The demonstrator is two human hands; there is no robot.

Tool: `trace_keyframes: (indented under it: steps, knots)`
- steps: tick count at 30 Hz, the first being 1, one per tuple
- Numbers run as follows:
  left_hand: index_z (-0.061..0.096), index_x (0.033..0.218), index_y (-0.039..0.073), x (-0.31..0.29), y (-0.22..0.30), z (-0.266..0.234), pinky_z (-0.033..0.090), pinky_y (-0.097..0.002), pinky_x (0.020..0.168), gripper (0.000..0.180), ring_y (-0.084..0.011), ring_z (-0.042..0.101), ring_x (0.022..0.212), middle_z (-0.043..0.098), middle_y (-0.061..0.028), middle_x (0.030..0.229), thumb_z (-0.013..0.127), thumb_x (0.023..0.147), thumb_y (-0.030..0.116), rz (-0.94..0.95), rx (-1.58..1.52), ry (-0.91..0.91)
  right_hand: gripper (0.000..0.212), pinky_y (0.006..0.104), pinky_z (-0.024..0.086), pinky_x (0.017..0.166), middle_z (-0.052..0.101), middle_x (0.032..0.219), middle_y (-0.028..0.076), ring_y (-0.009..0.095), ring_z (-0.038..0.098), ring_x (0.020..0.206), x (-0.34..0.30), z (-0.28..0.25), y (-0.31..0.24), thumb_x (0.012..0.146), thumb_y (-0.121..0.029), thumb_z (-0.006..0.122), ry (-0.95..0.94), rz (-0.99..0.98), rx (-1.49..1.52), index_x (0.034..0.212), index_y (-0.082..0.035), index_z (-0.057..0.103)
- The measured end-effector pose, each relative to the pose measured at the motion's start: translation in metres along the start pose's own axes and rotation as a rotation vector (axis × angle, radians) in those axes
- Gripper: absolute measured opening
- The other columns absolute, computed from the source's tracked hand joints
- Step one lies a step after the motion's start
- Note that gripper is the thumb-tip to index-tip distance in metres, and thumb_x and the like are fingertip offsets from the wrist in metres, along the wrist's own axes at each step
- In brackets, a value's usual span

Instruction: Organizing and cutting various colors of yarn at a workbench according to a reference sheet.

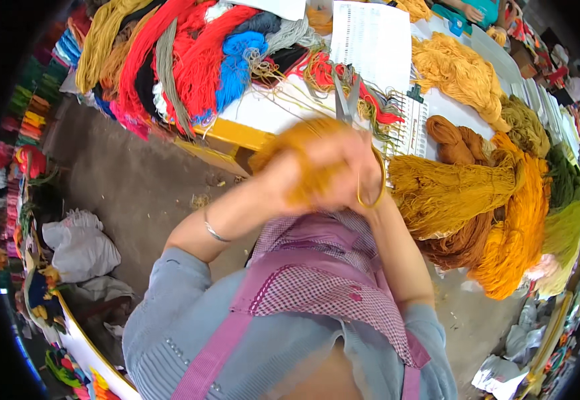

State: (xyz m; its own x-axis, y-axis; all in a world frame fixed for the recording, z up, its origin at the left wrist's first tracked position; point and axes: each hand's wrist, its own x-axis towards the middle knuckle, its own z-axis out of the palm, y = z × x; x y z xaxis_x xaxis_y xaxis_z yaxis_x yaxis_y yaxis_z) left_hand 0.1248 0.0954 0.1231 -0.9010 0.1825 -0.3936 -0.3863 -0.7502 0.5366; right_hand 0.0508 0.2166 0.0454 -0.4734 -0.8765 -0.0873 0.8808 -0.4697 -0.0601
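In front of my chest both hands are close together and smeared by motion. A bundle of mustard-yellow yarn (310, 137) is bunched in my left hand (290, 180), its strands looping over the fingers. My right hand (363, 157) is closed on a pair of scissors (350, 100); the blades point away from me over the table, slightly apart, and a yellow handle loop shows by the wrist. Just beyond the blades lie tangled red, green and yellow thread ends (373, 100). Where the fingers meet, the blur hides the details.
Red skeins (200, 73) and a blue skein (240, 67) cover the table's left side. Printed sheets (370, 43) and a spiral notebook (406, 127) lie ahead. Olive-gold (453, 190) and orange skeins (513, 220) hang over the right edge. A white sack (80, 247) stands on the floor. Another person (473, 10) is at the far right.
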Motion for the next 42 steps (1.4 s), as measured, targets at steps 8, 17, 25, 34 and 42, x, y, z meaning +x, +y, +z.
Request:
trace_keyframes:
  steps: [8, 17, 25, 34, 42]
  knots:
    - [0.062, 0.098, 0.002, 0.01, -0.039, -0.048, 0.045, -0.0286, 0.061, 0.034, -0.0118, 0.055, 0.07, 0.059, 0.0008, 0.077, 0.068, 0.087, 0.033, 0.047, 0.984, -0.205, 0.054, 0.0261, 0.039, 0.055, 0.062, 0.091, 0.012, 0.016, 0.053, 0.067, -0.019, 0.063, -0.037, 0.076, -0.019, 0.058, -0.033, -0.22, -0.917, 0.121, 0.008, 0.05]
    - [0.038, 0.142, 0.007, 0.031, -0.007, -0.056, 0.04, -0.0339, 0.096, 0.074, -0.0185, 0.05, 0.113, 0.054, -0.0078, 0.123, 0.064, 0.086, 0.047, 0.253, 0.722, -0.449, 0.063, 0.0248, 0.039, 0.046, 0.062, 0.1, 0.018, 0.016, 0.051, 0.056, -0.046, 0.058, -0.03, 0.069, -0.014, 0.063, 0.071, -0.221, -0.963, 0.125, 0.009, 0.046]
    - [0.028, 0.146, 0.0, 0.021, 0.027, -0.031, 0.026, -0.0375, 0.114, 0.066, -0.0268, 0.033, 0.139, 0.033, -0.0174, 0.15, 0.024, 0.101, 0.048, 0.65, 0.064, -0.22, 0.036, 0.0278, 0.043, 0.065, 0.05, 0.08, 0.004, 0.012, 0.048, 0.072, -0.066, 0.021, -0.028, 0.085, -0.028, 0.069, 0.27, -0.455, -1.715, 0.096, -0.003, 0.045]
    - [0.034, 0.142, -0.003, 0.02, 0.035, -0.03, 0.026, -0.0401, 0.115, 0.058, -0.0298, 0.036, 0.137, 0.037, -0.0199, 0.147, 0.027, 0.102, 0.038, 0.602, -0.22, -0.217, 0.066, 0.0252, 0.04, 0.054, 0.049, 0.067, 0.0, 0.011, 0.049, 0.059, -0.079, 0.023, -0.01, 0.078, -0.068, 0.061, 0.064, -0.069, -1.699, 0.082, -0.003, 0.052]
    - [0.036, 0.141, -0.003, 0.019, 0.029, -0.033, 0.028, -0.04, 0.114, 0.058, -0.0292, 0.039, 0.135, 0.04, -0.0201, 0.145, 0.03, 0.101, 0.038, 0.536, -0.277, -0.234, 0.064, 0.0223, 0.043, 0.047, 0.051, 0.061, 0.0, 0.009, 0.054, 0.051, -0.077, 0.026, -0.005, 0.081, -0.067, 0.058, 0.092, 0.064, -1.574, 0.078, -0.003, 0.052]
